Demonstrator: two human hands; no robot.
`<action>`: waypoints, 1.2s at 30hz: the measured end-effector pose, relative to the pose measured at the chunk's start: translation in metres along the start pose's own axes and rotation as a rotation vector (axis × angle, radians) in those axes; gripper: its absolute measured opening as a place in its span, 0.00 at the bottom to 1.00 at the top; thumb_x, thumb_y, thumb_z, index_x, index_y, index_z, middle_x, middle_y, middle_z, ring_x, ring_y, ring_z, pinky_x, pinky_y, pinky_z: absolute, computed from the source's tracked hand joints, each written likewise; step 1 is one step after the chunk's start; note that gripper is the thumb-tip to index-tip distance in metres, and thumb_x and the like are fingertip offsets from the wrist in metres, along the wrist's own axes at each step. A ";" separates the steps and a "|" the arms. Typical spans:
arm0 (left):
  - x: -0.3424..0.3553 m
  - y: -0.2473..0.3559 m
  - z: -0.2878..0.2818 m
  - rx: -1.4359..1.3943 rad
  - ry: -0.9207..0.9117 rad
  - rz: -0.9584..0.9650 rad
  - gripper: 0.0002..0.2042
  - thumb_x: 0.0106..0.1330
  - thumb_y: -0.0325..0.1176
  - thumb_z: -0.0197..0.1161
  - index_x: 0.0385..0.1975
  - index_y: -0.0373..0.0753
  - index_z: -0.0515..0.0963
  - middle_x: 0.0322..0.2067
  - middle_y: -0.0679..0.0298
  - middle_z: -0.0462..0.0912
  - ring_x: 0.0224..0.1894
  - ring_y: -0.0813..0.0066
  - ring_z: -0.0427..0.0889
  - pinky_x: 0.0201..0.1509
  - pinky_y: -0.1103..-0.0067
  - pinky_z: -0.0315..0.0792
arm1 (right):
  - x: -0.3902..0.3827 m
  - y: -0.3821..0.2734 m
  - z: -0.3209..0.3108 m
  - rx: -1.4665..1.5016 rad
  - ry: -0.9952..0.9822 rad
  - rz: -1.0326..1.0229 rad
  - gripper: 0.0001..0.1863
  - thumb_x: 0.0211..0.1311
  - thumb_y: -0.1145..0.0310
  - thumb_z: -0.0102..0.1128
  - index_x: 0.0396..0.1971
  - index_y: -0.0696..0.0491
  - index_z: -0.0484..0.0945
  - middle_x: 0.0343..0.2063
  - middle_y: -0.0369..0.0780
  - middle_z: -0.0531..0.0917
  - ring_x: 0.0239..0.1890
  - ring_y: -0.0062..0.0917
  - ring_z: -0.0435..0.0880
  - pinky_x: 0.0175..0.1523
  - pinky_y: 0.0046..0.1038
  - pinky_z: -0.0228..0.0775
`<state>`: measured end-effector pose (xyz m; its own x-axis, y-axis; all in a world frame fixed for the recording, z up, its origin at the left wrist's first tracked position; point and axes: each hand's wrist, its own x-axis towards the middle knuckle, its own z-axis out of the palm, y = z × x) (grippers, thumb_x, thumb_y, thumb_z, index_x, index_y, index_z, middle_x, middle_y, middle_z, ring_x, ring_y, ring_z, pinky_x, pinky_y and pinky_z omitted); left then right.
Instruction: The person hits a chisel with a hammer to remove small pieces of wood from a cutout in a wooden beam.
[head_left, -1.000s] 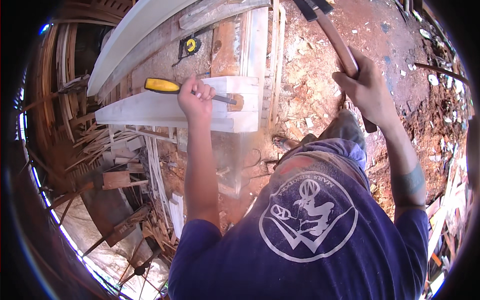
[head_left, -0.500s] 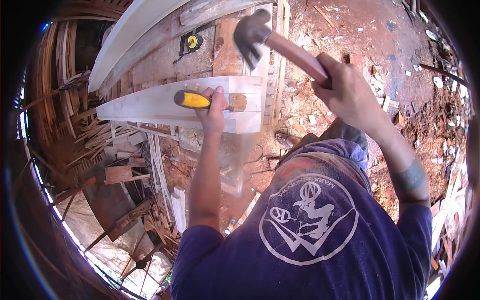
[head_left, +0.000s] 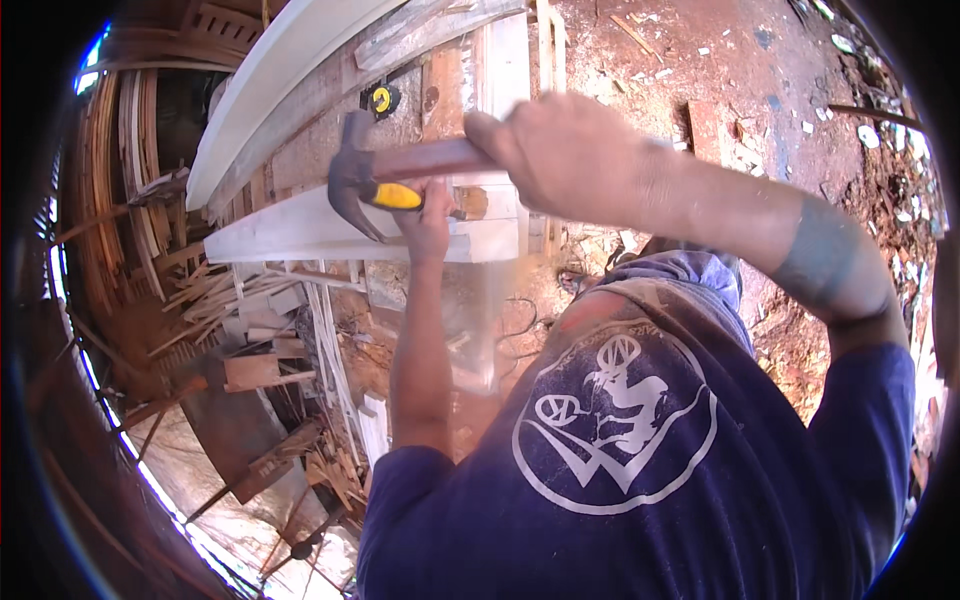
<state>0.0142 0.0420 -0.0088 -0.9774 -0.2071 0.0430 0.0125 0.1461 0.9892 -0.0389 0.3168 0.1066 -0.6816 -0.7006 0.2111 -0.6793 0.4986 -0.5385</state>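
My right hand (head_left: 562,150) is closed round the wooden handle of a claw hammer (head_left: 355,180), which is swung across to the left with its dark head at the butt of a chisel (head_left: 395,195). My left hand (head_left: 432,225) grips that yellow-handled chisel over a pale timber beam (head_left: 285,235), beside a brownish patch (head_left: 470,205) near the beam's right end; the chisel's tip is not clearly seen behind hand and hammer. A yellow and black tape measure (head_left: 381,100) lies on the boards above them.
A long curved white board (head_left: 240,110) runs along the upper left of the work. Stacked planks (head_left: 125,180) stand at the far left, with loose offcuts (head_left: 250,330) below. The dirt floor (head_left: 650,80) on the right is strewn with chips and scraps.
The hammer has swung from upper right down and left to the chisel's handle, my right arm following. My left hand has turned the chisel, now with its handle end higher over the beam.
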 end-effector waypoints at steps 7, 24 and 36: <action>-0.006 0.002 -0.003 -0.036 0.014 -0.031 0.19 0.71 0.29 0.59 0.18 0.42 0.60 0.15 0.74 0.61 0.19 0.85 0.59 0.23 0.81 0.57 | 0.022 -0.027 -0.051 0.138 0.371 -0.062 0.13 0.60 0.73 0.55 0.42 0.62 0.79 0.26 0.49 0.85 0.31 0.42 0.88 0.38 0.40 0.82; -0.005 -0.003 0.005 -0.017 0.029 -0.030 0.17 0.69 0.28 0.61 0.19 0.43 0.61 0.16 0.74 0.62 0.18 0.85 0.59 0.23 0.82 0.58 | -0.005 0.002 -0.001 0.009 -0.041 0.021 0.15 0.55 0.77 0.57 0.44 0.59 0.73 0.24 0.50 0.83 0.29 0.46 0.87 0.36 0.45 0.80; 0.041 0.013 0.018 0.069 0.124 -0.302 0.16 0.67 0.28 0.64 0.19 0.44 0.64 0.14 0.75 0.64 0.14 0.87 0.61 0.16 0.81 0.56 | -0.061 0.017 0.014 0.426 0.212 0.495 0.11 0.60 0.70 0.60 0.38 0.61 0.74 0.22 0.46 0.79 0.26 0.34 0.81 0.35 0.37 0.70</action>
<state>-0.0296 0.0525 0.0033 -0.9015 -0.3669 -0.2294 -0.2919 0.1244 0.9483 -0.0047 0.3607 0.0728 -0.9522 -0.3053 -0.0107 -0.1374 0.4593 -0.8776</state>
